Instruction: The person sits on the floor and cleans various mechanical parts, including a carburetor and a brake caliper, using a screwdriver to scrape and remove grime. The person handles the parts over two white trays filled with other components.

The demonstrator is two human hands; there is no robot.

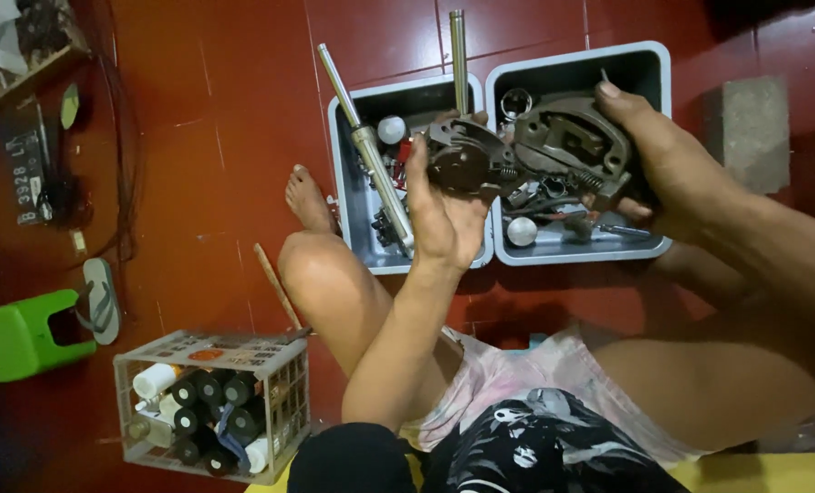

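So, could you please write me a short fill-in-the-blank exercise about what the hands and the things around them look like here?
1. The left hand and the right hand each hold a dark metal part above two grey ____.
2. The floor is laid with ____ tiles.
3. The small plastic stool at the left is ____.
4. The white wire crate near the left knee holds spray ____.

Missing words: trays; red; green; cans
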